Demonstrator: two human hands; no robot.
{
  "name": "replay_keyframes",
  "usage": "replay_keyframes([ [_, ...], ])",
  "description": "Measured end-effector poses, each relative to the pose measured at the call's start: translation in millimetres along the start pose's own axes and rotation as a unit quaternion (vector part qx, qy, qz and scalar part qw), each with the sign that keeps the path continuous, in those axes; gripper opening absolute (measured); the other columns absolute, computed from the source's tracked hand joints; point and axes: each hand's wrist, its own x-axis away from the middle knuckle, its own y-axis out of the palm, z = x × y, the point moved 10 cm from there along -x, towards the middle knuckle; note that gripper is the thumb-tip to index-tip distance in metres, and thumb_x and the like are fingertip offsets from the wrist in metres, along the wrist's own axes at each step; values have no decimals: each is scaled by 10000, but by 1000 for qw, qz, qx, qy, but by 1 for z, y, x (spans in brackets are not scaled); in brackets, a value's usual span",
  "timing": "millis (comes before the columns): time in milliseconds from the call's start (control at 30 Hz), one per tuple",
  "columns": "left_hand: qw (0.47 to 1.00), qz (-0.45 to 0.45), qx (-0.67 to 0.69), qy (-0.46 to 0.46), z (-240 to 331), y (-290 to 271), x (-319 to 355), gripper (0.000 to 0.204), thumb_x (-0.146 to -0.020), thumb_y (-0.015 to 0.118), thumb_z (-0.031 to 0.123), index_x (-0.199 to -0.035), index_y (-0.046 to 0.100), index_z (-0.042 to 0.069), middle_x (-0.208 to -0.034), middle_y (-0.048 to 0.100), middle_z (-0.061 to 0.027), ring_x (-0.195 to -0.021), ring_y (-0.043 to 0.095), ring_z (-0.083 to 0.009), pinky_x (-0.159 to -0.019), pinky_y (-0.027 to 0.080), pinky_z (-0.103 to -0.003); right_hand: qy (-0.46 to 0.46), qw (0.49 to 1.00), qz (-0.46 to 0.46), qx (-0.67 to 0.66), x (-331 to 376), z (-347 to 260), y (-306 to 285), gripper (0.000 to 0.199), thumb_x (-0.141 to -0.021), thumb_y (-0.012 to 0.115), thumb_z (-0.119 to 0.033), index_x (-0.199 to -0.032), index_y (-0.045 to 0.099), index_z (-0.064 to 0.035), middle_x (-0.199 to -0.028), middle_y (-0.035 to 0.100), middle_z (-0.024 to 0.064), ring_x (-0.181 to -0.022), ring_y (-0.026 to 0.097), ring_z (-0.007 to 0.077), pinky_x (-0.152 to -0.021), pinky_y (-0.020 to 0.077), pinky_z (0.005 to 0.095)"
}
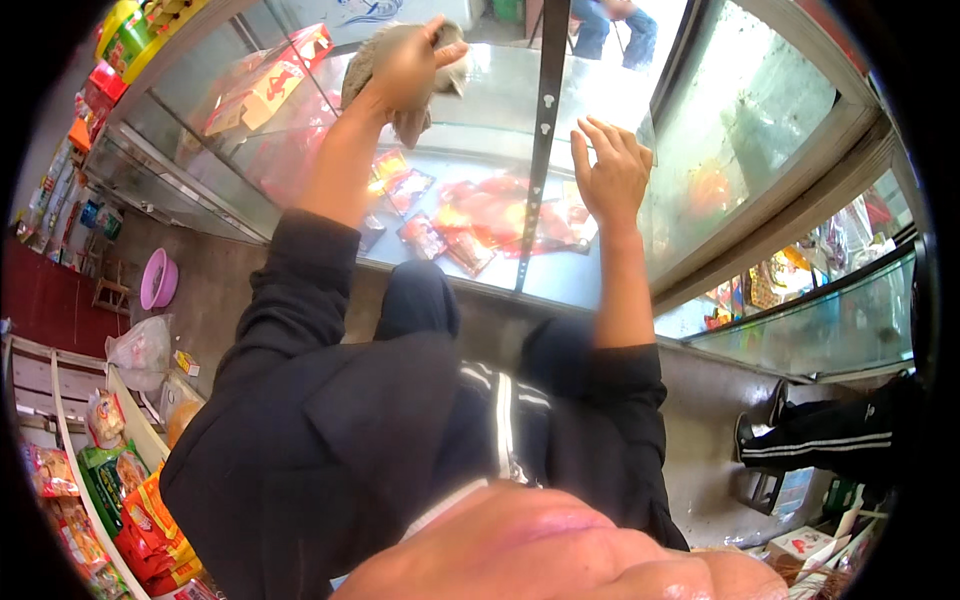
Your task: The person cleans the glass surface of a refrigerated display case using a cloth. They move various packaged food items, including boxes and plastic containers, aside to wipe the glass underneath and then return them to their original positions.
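Observation:
My left hand [405,75] is closed on a grey-brown cloth [362,72], pressing it against the upper glass of a display case [490,90]. Parts of the cloth stick out around the fingers and hang below the palm. To the right of a dark metal upright with slots [540,150], my right hand [612,175] is raised with its fingers spread, holding nothing. It is at or close to the glass; whether it touches cannot be told. Colourful flat packets [465,225] lie on the case's lower shelf, below and between my hands.
A red-and-cream box [265,95] stands inside the case at left. A pink basin [158,278] is on the floor, with snack bags [150,530] racked at lower left. Another person's legs [820,440] extend in from the right; a seated person [618,35] shows beyond the case.

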Motion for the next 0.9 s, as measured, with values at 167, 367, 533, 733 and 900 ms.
replay_keyframes([
  [167, 915, -116, -380, -77, -72, 39, -22, 851, -839, 441, 718, -1473, 304, 167, -1492, 347, -133, -1379, 306, -340, -1102, 192, -555, -7, 1000, 14, 0, 1, -5, 3, 206, -823, 664, -279, -960, 702, -129, -1018, 689, -16, -978, 600, 139, -827, 387, 324],
  [367, 858, -167, -485, -28, -81, 85, -79, 705, -896, 355, 638, -1465, 302, 225, -1542, 231, -77, -1376, 241, -422, -1052, 188, -675, 3, 999, 33, -9, 0, 5, 0, 215, -796, 683, -262, -948, 688, -110, -1016, 671, -5, -967, 593, 158, -815, 390, 340],
  [533, 889, -279, -360, 58, -100, 106, -153, 457, -900, 589, 334, -1271, 548, 70, -1254, 542, -137, -1134, 507, -274, -970, 409, -381, 17, 999, 37, -13, 3, 11, 2, 221, -796, 675, -262, -955, 679, -109, -1012, 657, -6, -974, 590, 147, -820, 381, 323],
  [733, 964, 107, 230, -73, -102, 106, -274, 227, -802, 592, 51, -1027, 615, 23, -869, 644, -91, -735, 612, -196, -660, 530, -346, 16, 999, 19, -36, 5, 17, 7, 255, -823, 654, -290, -988, 654, -95, -1036, 649, 15, -995, 588, 151, -834, 373, 319],
  [900, 834, 390, 358, -156, -140, 135, -308, 174, -673, 704, 30, -821, 615, 13, -797, 649, -112, -659, 629, -236, -594, 534, -378, -4, 998, 18, -55, 11, 14, 10, 307, -857, 613, -303, -1045, 651, -63, -1053, 651, 60, -1011, 595, 172, -868, 368, 323],
])
